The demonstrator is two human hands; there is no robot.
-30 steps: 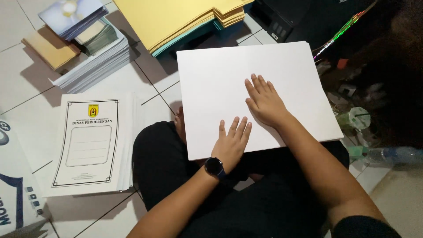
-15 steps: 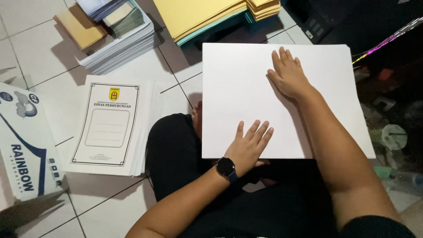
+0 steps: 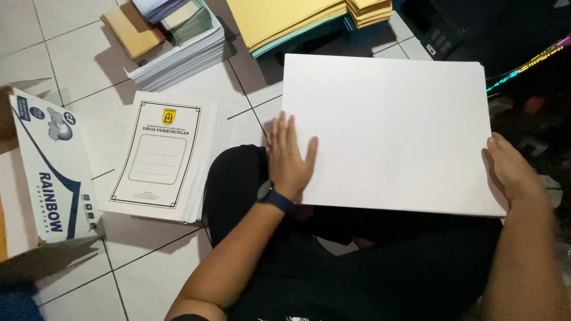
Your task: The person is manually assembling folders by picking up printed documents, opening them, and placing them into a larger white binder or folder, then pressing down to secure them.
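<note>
A stack of large blank white sheets (image 3: 392, 131) lies across my lap, which is in black trousers. My left hand (image 3: 288, 157) rests flat on the stack's left edge with the fingers stretched out and pointing away from me, and a dark watch (image 3: 269, 193) is on that wrist. My right hand (image 3: 511, 172) is at the stack's right edge, with its fingers curled around the edge.
A pile of printed white cover sheets (image 3: 160, 154) lies on the tiled floor to my left. An open cardboard box (image 3: 47, 172) sits further left. Beyond are a white paper pile (image 3: 178, 56), brown envelopes (image 3: 131, 30), yellow paper stacks (image 3: 285, 18) and a black device (image 3: 440, 30).
Both hands have slid off the middle of the sheets, the left to the left edge and the right to the right edge. The view has shifted left.
</note>
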